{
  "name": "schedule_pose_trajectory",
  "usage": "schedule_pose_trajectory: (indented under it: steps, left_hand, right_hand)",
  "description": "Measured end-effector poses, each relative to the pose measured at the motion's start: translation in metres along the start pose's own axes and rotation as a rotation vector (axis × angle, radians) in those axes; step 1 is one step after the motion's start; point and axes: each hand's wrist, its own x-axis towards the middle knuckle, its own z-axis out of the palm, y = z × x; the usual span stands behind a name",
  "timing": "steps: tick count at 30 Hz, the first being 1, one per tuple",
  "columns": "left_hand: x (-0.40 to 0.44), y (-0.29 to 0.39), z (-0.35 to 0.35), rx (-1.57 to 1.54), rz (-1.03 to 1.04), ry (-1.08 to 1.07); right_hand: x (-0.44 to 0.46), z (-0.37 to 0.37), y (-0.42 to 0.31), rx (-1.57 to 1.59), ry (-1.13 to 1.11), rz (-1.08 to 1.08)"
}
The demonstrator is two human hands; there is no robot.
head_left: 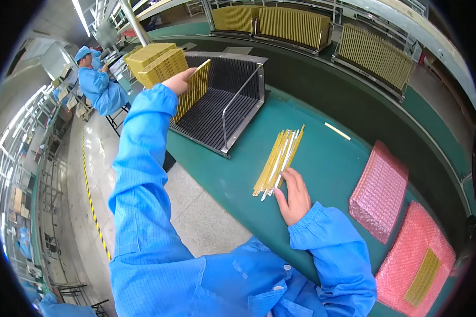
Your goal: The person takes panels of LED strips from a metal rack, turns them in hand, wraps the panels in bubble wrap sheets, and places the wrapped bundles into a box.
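At the upper left, my left hand (180, 83) grips the upper edge of a yellow board (196, 87) standing in the black slotted rack (217, 119). Its fingertips are partly hidden by the board. More yellow boards (156, 61) are stacked behind this hand. My right hand (294, 198) rests on the green table beside the lower end of a bundle of thin yellow and white strips (278, 161). Its thumb and fingers are apart, with the fingertips at the edge of the bundle.
One loose strip (337, 131) lies on the green table (317, 153). Pink bubble-wrap packs (378, 193) are at the right, one with a yellow board (423, 277) on it. Racks of yellow boards (293, 29) stand along the back. A person in blue (98, 87) is at the far left.
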Motion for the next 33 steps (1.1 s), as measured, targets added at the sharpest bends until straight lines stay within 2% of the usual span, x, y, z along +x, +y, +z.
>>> schedule_pose_trajectory:
  steps: [2,3,5,6,8,10,11,12,13,14,16,18,19,20,22,26,29,32,33]
  left_hand:
    - [-0.001,0.004,0.005,-0.252,0.033,-0.067]
    - [-0.01,0.022,0.008,-0.251,0.037,-0.068]
    - [-0.036,0.073,0.012,0.047,0.06,-0.09]
    - [-0.032,0.076,0.02,0.135,-0.014,-0.077]
    - [-0.021,0.044,0.035,-0.058,0.055,0.075]
    - [-0.006,0.01,0.019,-0.237,0.044,0.076]
    - [-0.012,0.013,-0.005,-0.479,0.058,0.017]
    - [-0.029,0.038,-0.034,-0.575,0.059,0.014]
    - [-0.043,0.057,-0.059,-0.319,0.072,0.114]
    - [-0.063,0.085,-0.079,-0.373,0.147,0.165]
    - [-0.095,0.126,-0.099,-0.775,0.337,0.156]
    - [-0.124,0.168,-0.098,-1.069,0.355,0.131]
    - [-0.135,0.181,-0.088,-1.138,0.342,0.126]
    - [-0.143,0.192,-0.078,-1.206,0.328,0.114]
    - [-0.154,0.214,-0.059,-1.364,0.342,-0.053]
    - [-0.157,0.23,-0.026,-1.4,0.359,-0.088]
    - [-0.155,0.231,-0.011,-1.136,0.436,-0.025]
    - [-0.169,0.238,-0.005,-0.736,0.542,0.166]
    - [-0.172,0.239,-0.008,-0.477,0.757,0.157]
  right_hand:
    - [0.001,0.0,0.0,-0.06,-0.024,-0.011]
    - [0.0,-0.001,0.001,-0.061,-0.021,-0.01]
    - [0.0,0.0,0.003,-0.027,0.0,-0.014]
    - [-0.001,0.0,0.003,-0.028,0.01,-0.013]
    - [-0.002,-0.002,0.005,-0.01,0.015,-0.029]
    - [-0.004,-0.003,0.007,-0.01,0.038,-0.032]
    - [-0.004,-0.004,0.008,-0.015,0.047,-0.047]
    - [-0.002,-0.004,0.008,-0.018,0.057,-0.063]
    - [0.0,-0.006,0.008,-0.017,0.066,-0.067]
    - [0.003,-0.008,0.009,0.015,0.101,-0.081]
    - [0.009,-0.013,0.003,0.043,0.145,-0.091]
    - [0.022,-0.023,-0.005,0.263,0.155,-0.017]
    - [0.029,-0.016,0.001,0.542,0.142,-0.011]
    - [0.034,-0.021,-0.006,0.535,0.169,0.007]
    - [0.039,-0.034,-0.02,0.974,-0.001,0.075]
    - [0.035,-0.036,-0.015,0.936,0.026,0.178]
    - [0.033,-0.036,-0.008,0.883,0.047,0.307]
    - [0.036,-0.034,-0.003,0.761,0.141,0.378]
    - [0.037,-0.03,0.006,0.671,0.082,0.45]
